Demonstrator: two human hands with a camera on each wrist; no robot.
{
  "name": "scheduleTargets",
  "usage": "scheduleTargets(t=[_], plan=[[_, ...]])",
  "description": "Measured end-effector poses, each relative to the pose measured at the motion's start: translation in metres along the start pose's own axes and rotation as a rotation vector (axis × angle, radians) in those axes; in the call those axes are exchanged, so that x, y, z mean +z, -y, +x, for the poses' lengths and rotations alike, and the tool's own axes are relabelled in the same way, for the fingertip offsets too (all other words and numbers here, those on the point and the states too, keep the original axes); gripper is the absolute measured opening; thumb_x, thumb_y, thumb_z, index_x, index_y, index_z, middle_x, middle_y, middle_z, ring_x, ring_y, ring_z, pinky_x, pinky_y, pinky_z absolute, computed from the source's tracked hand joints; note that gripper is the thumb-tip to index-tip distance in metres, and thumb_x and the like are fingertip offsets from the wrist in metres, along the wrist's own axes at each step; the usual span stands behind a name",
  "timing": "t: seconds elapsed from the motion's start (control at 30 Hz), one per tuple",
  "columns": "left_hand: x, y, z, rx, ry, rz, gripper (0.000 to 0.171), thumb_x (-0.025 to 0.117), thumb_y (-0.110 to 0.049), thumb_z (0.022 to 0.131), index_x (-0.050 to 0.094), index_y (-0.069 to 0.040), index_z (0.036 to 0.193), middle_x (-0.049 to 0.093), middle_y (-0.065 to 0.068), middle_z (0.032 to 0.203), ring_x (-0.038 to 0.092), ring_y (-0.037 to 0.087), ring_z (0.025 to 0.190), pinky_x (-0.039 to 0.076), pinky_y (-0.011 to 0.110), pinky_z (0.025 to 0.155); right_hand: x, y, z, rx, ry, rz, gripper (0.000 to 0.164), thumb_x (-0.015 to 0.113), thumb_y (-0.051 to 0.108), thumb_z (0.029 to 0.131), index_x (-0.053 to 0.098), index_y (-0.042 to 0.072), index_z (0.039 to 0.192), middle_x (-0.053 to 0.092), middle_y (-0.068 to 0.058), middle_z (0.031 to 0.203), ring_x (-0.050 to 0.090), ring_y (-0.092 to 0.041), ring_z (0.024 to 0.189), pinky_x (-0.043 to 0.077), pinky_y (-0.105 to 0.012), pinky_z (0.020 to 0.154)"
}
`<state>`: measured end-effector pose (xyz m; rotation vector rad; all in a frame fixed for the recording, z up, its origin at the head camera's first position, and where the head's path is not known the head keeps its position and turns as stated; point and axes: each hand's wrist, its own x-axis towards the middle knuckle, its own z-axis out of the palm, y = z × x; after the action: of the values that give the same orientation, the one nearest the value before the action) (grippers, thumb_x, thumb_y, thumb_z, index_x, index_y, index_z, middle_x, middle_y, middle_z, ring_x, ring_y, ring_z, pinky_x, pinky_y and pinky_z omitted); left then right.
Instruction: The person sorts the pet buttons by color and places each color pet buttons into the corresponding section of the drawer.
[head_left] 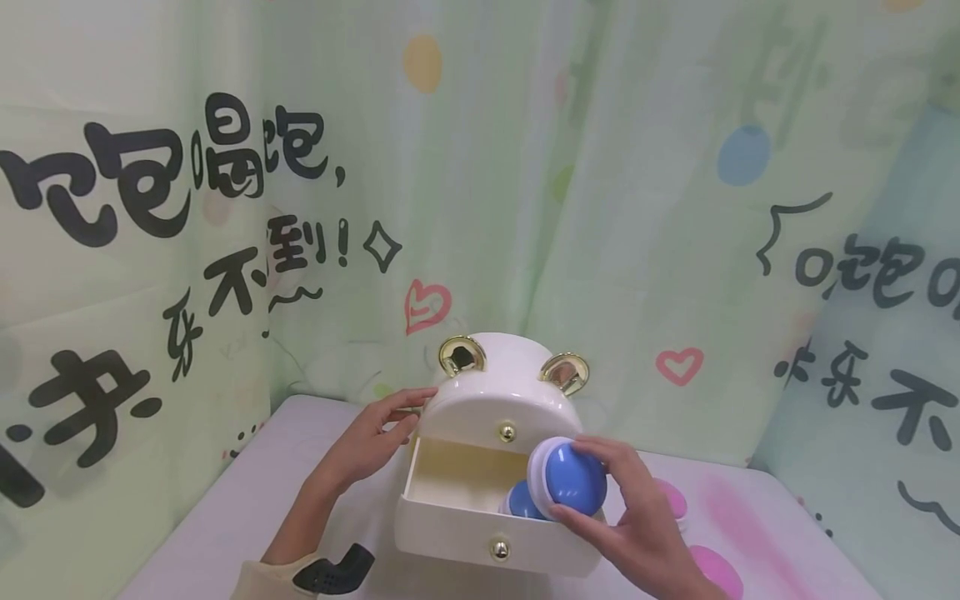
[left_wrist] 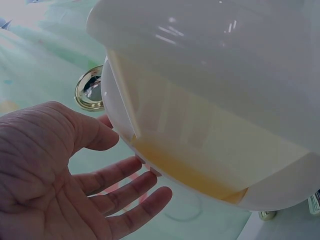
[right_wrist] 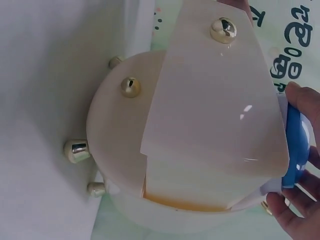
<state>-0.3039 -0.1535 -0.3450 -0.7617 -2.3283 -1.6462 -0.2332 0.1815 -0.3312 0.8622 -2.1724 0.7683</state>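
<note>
A white storage box with gold-rimmed ears stands on the table, its wide middle drawer pulled out toward me. My right hand grips a round jar, white with a domed blue top, by its edges above the drawer's right end. Behind it, a second blue-topped jar lies inside the drawer, partly hidden. At the box's left side is my left hand, fingers loosely extended. In the left wrist view its fingertips are right at the box's rim. The right wrist view shows the held jar beside the drawer.
Two pink round things sit on the white table to the right, partly behind my right hand and forearm. A curtain with black lettering and hearts hangs behind and along both sides. A gold knob sticks out from the drawer front.
</note>
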Motion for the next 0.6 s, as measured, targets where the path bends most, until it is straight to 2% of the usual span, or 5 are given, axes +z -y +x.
scheduleTargets(t=[0.17,0.3,0.47,0.6], plan=[[0.0,0.001,0.0,0.0,0.001,0.003,0.038,0.049,-0.012,0.1,0.054,-0.023,0.136,0.057,-0.001,0.132,0.055,0.027,0.117,0.052,0.039,0.089,0.006,-0.001,0.0,0.024,0.036,-0.014,0.072,0.087,0.033,0.068,0.053,0.021,0.13,0.054,0.005,0.128,0.051,-0.009,0.113,0.045,-0.014,0.092],[0.0,0.002,0.001,0.001,-0.004,0.005,0.038,0.049,-0.013,0.1,0.054,-0.023,0.136,0.057,-0.001,0.131,0.055,0.027,0.116,0.052,0.039,0.089,0.009,-0.002,0.001,0.014,0.057,0.009,0.07,0.086,0.032,0.069,0.054,0.02,0.13,0.055,0.004,0.127,0.051,-0.012,0.114,0.046,-0.018,0.092],[0.0,0.002,0.002,0.011,-0.007,0.009,0.038,0.05,-0.012,0.099,0.054,-0.02,0.136,0.058,0.002,0.13,0.055,0.029,0.116,0.052,0.04,0.088,0.013,-0.005,0.001,0.037,0.078,0.028,0.071,0.087,0.03,0.068,0.053,0.02,0.13,0.056,0.003,0.126,0.053,-0.011,0.108,0.051,-0.023,0.086],[0.0,0.001,0.001,-0.007,-0.009,0.019,0.038,0.049,-0.013,0.1,0.054,-0.024,0.135,0.059,-0.002,0.129,0.055,0.026,0.116,0.052,0.038,0.089,0.016,-0.005,0.0,0.071,0.092,0.033,0.072,0.087,0.03,0.067,0.053,0.024,0.13,0.054,0.007,0.126,0.054,-0.011,0.105,0.055,-0.029,0.081]])
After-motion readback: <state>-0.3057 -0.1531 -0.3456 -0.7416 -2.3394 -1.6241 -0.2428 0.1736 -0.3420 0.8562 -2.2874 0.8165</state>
